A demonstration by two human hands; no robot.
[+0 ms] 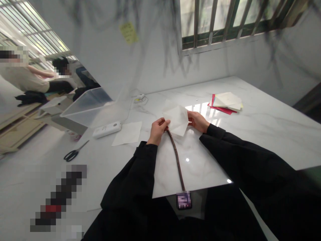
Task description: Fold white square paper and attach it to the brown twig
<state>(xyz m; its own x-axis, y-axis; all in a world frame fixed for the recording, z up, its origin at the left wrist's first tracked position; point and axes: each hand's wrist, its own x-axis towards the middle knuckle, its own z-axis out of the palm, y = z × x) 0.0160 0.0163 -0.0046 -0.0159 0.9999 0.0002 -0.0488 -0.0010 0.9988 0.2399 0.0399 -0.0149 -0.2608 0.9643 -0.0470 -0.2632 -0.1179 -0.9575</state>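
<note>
Here's the white sheet (pixel 178 121), up over the bench (pixel 260 137), and the left hand (pixel 157 131) pinches its nine o'clock edge while the right hand (pixel 198 122) grips it at three! A paper stack (pixel 227 101) lies off at two o'clock, black scissors (pixel 72 155) out between eight and nine.

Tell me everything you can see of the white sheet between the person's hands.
The white sheet looks like thin paper, pale and plain, with an angular outline and faint crease lines across its face. It is tilted rather than lying flat, over the marbled white table. The left hand grips its left edge, thumb on the near face. The fingers of the right hand are at its right edge; their exact grip is unclear.
</note>
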